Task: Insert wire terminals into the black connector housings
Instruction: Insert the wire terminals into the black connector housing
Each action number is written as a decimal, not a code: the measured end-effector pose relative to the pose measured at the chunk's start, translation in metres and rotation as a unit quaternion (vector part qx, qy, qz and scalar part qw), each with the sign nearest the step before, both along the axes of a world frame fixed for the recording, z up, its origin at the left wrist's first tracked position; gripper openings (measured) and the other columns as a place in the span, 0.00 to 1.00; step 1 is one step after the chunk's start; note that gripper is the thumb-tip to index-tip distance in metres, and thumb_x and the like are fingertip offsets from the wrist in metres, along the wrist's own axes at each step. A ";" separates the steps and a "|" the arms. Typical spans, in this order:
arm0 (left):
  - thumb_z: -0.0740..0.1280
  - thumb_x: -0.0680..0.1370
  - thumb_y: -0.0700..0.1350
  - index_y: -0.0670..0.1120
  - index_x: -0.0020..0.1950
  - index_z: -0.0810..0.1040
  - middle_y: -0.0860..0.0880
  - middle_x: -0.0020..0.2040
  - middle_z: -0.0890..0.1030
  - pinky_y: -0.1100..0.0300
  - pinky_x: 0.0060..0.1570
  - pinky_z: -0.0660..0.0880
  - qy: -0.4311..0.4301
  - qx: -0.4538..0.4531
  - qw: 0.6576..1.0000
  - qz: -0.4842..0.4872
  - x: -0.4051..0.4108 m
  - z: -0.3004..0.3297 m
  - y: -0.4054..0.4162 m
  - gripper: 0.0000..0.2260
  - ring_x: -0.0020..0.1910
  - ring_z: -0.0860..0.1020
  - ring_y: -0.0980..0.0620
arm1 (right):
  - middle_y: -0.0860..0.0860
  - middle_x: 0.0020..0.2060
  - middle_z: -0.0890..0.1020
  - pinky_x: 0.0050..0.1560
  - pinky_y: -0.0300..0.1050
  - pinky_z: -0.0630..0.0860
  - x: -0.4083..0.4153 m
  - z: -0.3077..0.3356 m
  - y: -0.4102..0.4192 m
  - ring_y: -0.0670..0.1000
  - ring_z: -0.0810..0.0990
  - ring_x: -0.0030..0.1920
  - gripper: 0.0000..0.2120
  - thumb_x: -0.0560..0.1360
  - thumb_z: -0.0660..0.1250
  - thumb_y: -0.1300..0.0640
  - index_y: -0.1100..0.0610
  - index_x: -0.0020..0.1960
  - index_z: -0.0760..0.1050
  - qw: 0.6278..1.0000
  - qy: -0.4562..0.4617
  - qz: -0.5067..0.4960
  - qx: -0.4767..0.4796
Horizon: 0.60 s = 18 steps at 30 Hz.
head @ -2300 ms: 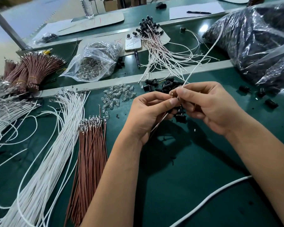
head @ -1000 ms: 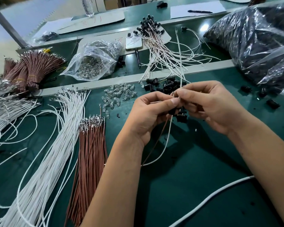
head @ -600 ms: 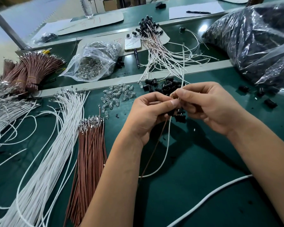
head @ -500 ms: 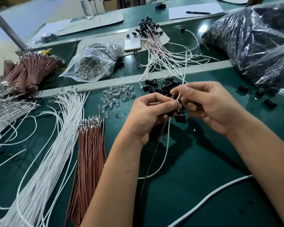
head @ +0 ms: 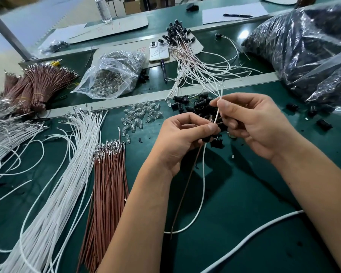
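black connector housing (head: 208,138) sits pinched in the left hand (head: 180,138), thumb and forefinger curled tight on it, held up above the green desk (head: 244,194) just in front of the loose pile of housings (head: 193,104). a brown wire (head: 185,186) and a white wire (head: 203,174) hang from under it; the white one loops down and its end lies on the desk. the right hand (head: 256,123) is close beside the left, its thumb and forefinger nipping another white wire piece (head: 218,110) that runs from the housing up past the fingertips and stands up behind them. whether the terminal is seated in the housing i can't tell, the fingers cover it.

left of the hands lies a flat bundle of brown terminal wires (head: 108,184), and beside that a long sheaf of white terminal wires (head: 67,174). small clear bulbs (head: 140,115) are scattered behind them. farther back, a clear bag of bulbs (head: 110,77), a phone (head: 158,52), finished assemblies (head: 187,48), and at right a big bag of black parts (head: 303,48).
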<state>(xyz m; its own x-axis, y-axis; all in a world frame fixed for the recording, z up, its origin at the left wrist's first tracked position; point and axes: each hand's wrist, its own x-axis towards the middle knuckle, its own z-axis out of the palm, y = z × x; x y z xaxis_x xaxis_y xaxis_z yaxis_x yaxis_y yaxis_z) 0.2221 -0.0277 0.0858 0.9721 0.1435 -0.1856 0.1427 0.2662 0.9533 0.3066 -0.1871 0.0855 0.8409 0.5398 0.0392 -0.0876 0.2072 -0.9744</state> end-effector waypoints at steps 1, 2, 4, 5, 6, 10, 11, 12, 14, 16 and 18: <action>0.77 0.68 0.38 0.44 0.38 0.82 0.42 0.42 0.86 0.58 0.44 0.74 -0.004 -0.003 1.000 0.001 0.000 0.000 -0.001 0.06 0.35 0.82 0.51 | 0.51 0.30 0.74 0.22 0.34 0.60 0.000 0.000 0.000 0.45 0.68 0.28 0.10 0.71 0.74 0.55 0.59 0.49 0.86 1.000 -0.005 -0.003 0.005; 0.78 0.66 0.40 0.44 0.38 0.82 0.42 0.42 0.86 0.59 0.43 0.75 -0.009 -0.008 1.000 0.006 0.000 0.000 -0.001 0.06 0.36 0.82 0.51 | 0.50 0.29 0.74 0.22 0.34 0.60 0.000 0.000 0.001 0.45 0.68 0.28 0.09 0.71 0.75 0.55 0.59 0.47 0.86 1.000 -0.006 0.001 0.003; 0.78 0.65 0.41 0.44 0.39 0.82 0.41 0.42 0.86 0.61 0.41 0.77 -0.020 -0.025 0.999 0.018 0.000 0.000 0.000 0.07 0.36 0.82 0.50 | 0.50 0.29 0.78 0.22 0.33 0.61 -0.002 0.000 0.001 0.45 0.69 0.28 0.08 0.68 0.76 0.55 0.58 0.44 0.87 1.000 -0.001 0.020 -0.017; 0.77 0.64 0.40 0.43 0.39 0.82 0.41 0.41 0.85 0.62 0.40 0.78 -0.024 -0.032 0.999 0.022 0.000 0.000 0.001 0.07 0.36 0.82 0.50 | 0.50 0.30 0.80 0.22 0.33 0.61 -0.003 0.000 0.001 0.45 0.69 0.28 0.07 0.67 0.76 0.55 0.57 0.43 0.87 0.999 0.003 0.032 -0.027; 0.77 0.64 0.40 0.43 0.39 0.81 0.41 0.41 0.85 0.62 0.40 0.79 -0.026 -0.035 0.999 0.025 0.000 0.000 0.001 0.08 0.36 0.82 0.49 | 0.51 0.31 0.81 0.21 0.33 0.61 -0.003 0.000 0.001 0.45 0.69 0.28 0.07 0.67 0.76 0.55 0.57 0.42 0.87 0.998 0.007 0.043 -0.035; 0.78 0.63 0.41 0.45 0.37 0.82 0.40 0.42 0.85 0.62 0.40 0.77 -0.023 -0.014 0.999 0.021 0.000 0.000 0.002 0.07 0.36 0.81 0.49 | 0.51 0.33 0.82 0.22 0.33 0.62 -0.003 0.001 0.000 0.45 0.70 0.28 0.11 0.66 0.77 0.54 0.58 0.45 0.86 0.998 0.008 0.051 -0.037; 0.78 0.63 0.41 0.44 0.37 0.82 0.39 0.42 0.85 0.61 0.40 0.77 -0.023 -0.010 1.000 0.019 0.000 0.000 0.001 0.08 0.36 0.81 0.49 | 0.50 0.33 0.81 0.22 0.33 0.62 -0.002 0.001 0.000 0.45 0.69 0.28 0.13 0.66 0.77 0.54 0.60 0.48 0.86 0.999 0.008 0.038 -0.027; 0.78 0.63 0.41 0.44 0.38 0.82 0.37 0.43 0.84 0.60 0.40 0.76 -0.023 -0.005 1.000 0.018 0.000 0.000 0.001 0.08 0.36 0.81 0.48 | 0.50 0.32 0.79 0.22 0.33 0.61 -0.001 0.001 0.000 0.45 0.69 0.29 0.15 0.67 0.77 0.53 0.61 0.49 0.85 1.000 0.007 0.021 -0.012; 0.79 0.62 0.42 0.43 0.38 0.82 0.35 0.44 0.83 0.59 0.40 0.75 -0.022 0.000 1.000 0.020 -0.001 0.000 0.000 0.09 0.36 0.80 0.47 | 0.50 0.31 0.75 0.23 0.34 0.60 0.000 0.001 0.000 0.46 0.67 0.29 0.16 0.67 0.77 0.53 0.62 0.50 0.85 1.000 0.002 -0.008 0.009; 0.79 0.62 0.41 0.44 0.37 0.82 0.34 0.45 0.83 0.60 0.39 0.76 -0.023 -0.003 0.999 0.024 -0.001 0.001 0.000 0.08 0.36 0.80 0.47 | 0.50 0.29 0.74 0.23 0.34 0.60 0.001 0.001 0.000 0.46 0.67 0.29 0.15 0.68 0.77 0.54 0.63 0.48 0.85 1.000 -0.004 -0.011 0.009; 0.78 0.64 0.41 0.44 0.37 0.82 0.35 0.44 0.84 0.61 0.39 0.79 -0.028 -0.013 0.999 0.025 -0.001 0.001 0.000 0.07 0.36 0.81 0.47 | 0.50 0.29 0.76 0.22 0.34 0.61 -0.001 0.000 0.000 0.45 0.67 0.28 0.12 0.68 0.77 0.55 0.62 0.46 0.86 1.000 -0.008 0.006 -0.007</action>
<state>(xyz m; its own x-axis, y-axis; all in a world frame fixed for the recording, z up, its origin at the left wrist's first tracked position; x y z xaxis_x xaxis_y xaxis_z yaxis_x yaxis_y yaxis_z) 0.2214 -0.0274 0.0870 0.9729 0.1873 -0.1355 0.0753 0.2973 0.9518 0.3055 -0.1871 0.0859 0.8339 0.5501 0.0455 -0.0742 0.1933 -0.9783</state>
